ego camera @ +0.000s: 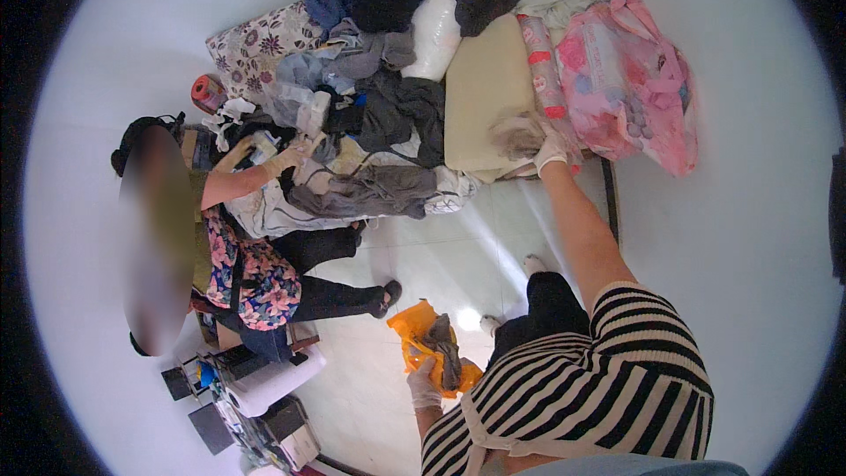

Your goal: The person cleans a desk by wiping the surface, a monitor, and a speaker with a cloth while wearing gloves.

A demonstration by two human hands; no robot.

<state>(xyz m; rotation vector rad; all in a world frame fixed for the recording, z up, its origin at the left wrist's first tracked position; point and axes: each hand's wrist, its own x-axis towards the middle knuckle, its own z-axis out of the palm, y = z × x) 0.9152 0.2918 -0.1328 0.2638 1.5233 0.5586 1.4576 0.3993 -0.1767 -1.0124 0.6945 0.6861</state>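
Observation:
My left hand (425,385), in a thin white glove, grips the edge of an orange plastic bag (413,324). Grey cloth (447,350) shows in the bag's mouth. Farther out, my gloved right hand (552,147) is stretched over the near right corner of a cream cushion or mattress (489,89). At its fingers is a blurred, sheer grey-brown bundle (519,135), apparently held in them. Just beyond that hand lies a long roll (543,73) in grey and red printed wrapping. To its right sits a large pink patterned plastic bag (621,79).
A heap of clothes (396,106) covers the surface left of the cushion, with a floral-patterned cushion (258,46) behind. At left a co-worker with gloved hands (291,162) reaches into the heap. A white roll (274,380) and racks stand lower left. Tiled floor (462,231) lies between us.

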